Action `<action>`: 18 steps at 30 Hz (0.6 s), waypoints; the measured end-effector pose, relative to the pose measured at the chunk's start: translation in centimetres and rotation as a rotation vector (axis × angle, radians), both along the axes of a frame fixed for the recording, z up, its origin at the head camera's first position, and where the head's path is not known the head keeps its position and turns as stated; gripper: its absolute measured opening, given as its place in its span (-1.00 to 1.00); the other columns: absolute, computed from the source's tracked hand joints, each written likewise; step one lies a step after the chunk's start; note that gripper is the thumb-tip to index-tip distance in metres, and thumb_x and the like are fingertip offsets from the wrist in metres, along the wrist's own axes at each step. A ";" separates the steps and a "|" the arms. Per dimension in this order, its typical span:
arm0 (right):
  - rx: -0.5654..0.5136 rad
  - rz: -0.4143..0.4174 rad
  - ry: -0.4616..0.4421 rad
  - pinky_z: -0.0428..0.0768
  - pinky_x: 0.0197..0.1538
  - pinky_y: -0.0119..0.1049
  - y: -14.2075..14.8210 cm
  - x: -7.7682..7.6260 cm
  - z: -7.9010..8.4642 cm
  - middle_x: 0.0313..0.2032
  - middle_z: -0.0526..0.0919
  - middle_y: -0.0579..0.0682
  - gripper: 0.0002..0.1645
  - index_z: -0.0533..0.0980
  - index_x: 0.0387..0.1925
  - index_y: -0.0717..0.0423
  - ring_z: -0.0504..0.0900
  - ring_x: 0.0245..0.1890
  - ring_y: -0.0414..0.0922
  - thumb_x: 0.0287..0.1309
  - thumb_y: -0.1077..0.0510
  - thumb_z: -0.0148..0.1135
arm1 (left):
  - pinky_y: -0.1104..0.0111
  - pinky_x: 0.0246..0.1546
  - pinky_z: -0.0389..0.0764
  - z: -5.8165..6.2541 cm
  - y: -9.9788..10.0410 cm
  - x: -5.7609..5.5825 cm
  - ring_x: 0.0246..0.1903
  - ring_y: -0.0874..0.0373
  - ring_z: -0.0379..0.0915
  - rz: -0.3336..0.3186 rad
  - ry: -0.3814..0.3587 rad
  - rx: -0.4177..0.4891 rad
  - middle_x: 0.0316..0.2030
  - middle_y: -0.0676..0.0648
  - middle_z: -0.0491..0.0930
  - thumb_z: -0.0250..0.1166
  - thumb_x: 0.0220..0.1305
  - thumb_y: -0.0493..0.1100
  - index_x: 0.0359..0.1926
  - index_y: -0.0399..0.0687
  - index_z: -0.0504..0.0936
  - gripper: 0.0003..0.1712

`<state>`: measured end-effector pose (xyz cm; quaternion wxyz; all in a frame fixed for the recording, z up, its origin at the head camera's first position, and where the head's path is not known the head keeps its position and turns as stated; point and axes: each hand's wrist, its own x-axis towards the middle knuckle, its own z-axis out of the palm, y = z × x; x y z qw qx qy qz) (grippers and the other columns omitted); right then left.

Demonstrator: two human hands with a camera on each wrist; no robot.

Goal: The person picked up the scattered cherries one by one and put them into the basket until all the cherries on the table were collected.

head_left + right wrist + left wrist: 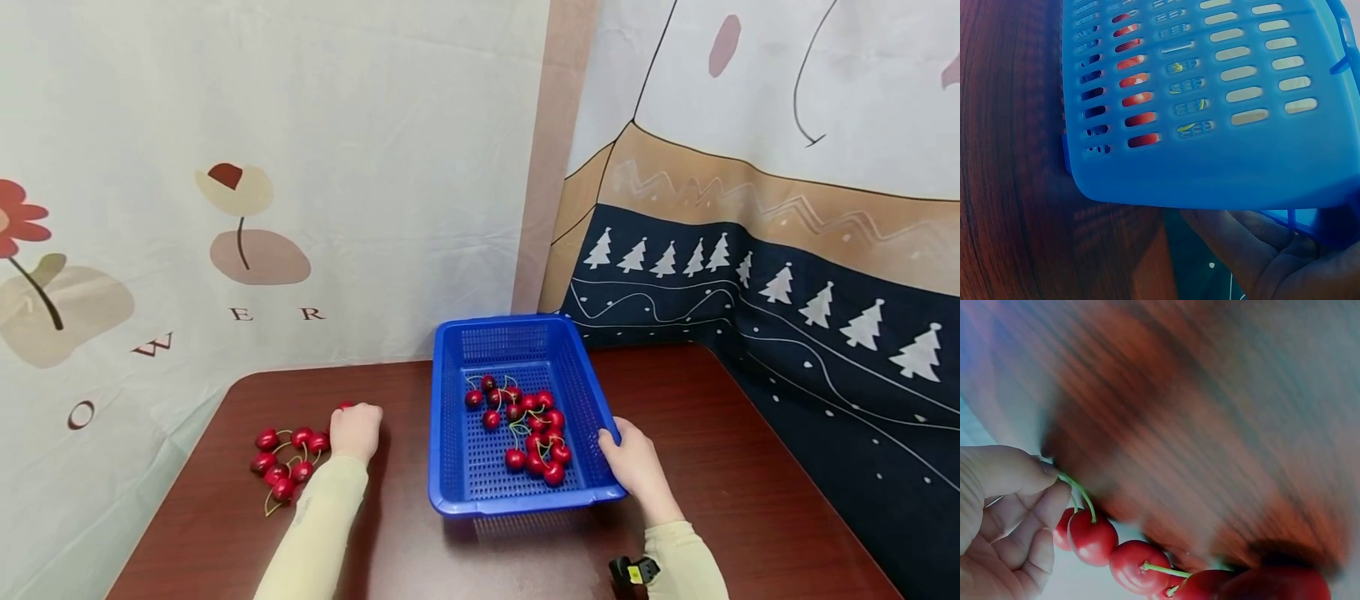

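Note:
My left hand (356,432) is over the loose cherries at the table's left. In the left wrist view its thumb and forefinger pinch the green stems of a pair of cherries (1093,539). More red cherries (275,475) lie beside that hand, some behind the sleeve. A blue plastic basket (447,450) with slotted walls stands at the middle of the table, holding a cluster of stemmed cherries (535,442). My right hand (637,462) grips the basket's right rim, thumb on top. In the right wrist view, red cherries show through the basket's side wall (1229,162).
The dark red-brown wooden table (705,467) has rounded far corners. Behind it hangs a pale printed cloth (390,183), with a dark tree-patterned cloth (840,367) along the right side. A small black device (633,572) is by the right sleeve.

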<state>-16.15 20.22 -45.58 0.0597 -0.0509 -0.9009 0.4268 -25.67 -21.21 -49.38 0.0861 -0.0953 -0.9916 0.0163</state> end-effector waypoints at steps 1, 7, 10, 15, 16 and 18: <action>-0.001 0.000 0.000 0.60 -0.10 0.08 0.0 0.0 0.0 -0.08 0.63 0.37 -0.55 0.43 0.14 0.47 0.65 -0.22 0.11 0.38 0.20 0.05 | -0.07 -0.34 0.56 -0.1 0.0 -0.1 -0.49 -0.13 0.58 -0.002 -0.001 -0.002 -0.49 -0.22 0.65 0.40 0.08 -0.41 -0.47 -0.12 0.70 -0.88; -0.004 -0.003 -0.003 0.59 -0.10 0.08 0.0 0.0 -0.1 -0.07 0.62 0.37 -0.55 0.43 0.15 0.47 0.65 -0.20 0.12 0.38 0.20 0.05 | -0.10 -0.36 0.56 -0.6 -0.2 -0.4 -0.51 -0.15 0.56 0.007 -0.006 0.003 -0.49 -0.23 0.64 0.45 0.02 -0.37 -0.45 -0.12 0.70 -0.89; -0.001 -0.002 0.000 0.59 -0.08 0.09 0.0 0.0 -0.1 -0.07 0.62 0.37 -0.55 0.43 0.15 0.47 0.65 -0.20 0.12 0.37 0.20 0.05 | -0.12 -0.34 0.56 -0.6 -0.1 -0.3 -0.50 -0.18 0.55 0.029 -0.019 0.015 -0.46 -0.25 0.63 0.47 0.00 -0.35 -0.41 -0.14 0.70 -0.88; 0.007 0.001 0.007 0.58 -0.07 0.09 0.0 -0.1 -0.2 -0.08 0.63 0.36 -0.56 0.44 0.13 0.47 0.65 -0.19 0.13 0.37 0.20 0.05 | -0.13 -0.31 0.56 -0.2 -0.1 0.2 -0.48 -0.25 0.53 0.058 -0.029 0.037 -0.44 -0.26 0.57 0.49 -0.03 -0.31 -0.35 -0.19 0.67 -0.82; 0.007 0.002 0.008 0.58 -0.07 0.09 0.0 -0.1 -0.2 -0.08 0.63 0.36 -0.56 0.44 0.13 0.47 0.65 -0.19 0.13 0.37 0.20 0.05 | -0.13 -0.31 0.55 -0.1 -0.1 0.2 -0.48 -0.26 0.53 0.059 -0.022 0.047 -0.45 -0.26 0.55 0.47 -0.02 -0.31 -0.36 -0.19 0.67 -0.83; 0.008 0.000 0.009 0.58 -0.07 0.10 0.1 -0.1 -0.2 -0.08 0.63 0.36 -0.56 0.44 0.13 0.47 0.64 -0.19 0.13 0.37 0.21 0.05 | -0.12 -0.33 0.55 0.2 0.0 0.3 -0.48 -0.28 0.53 0.059 -0.004 0.066 -0.46 -0.25 0.52 0.43 0.01 -0.32 -0.38 -0.21 0.66 -0.88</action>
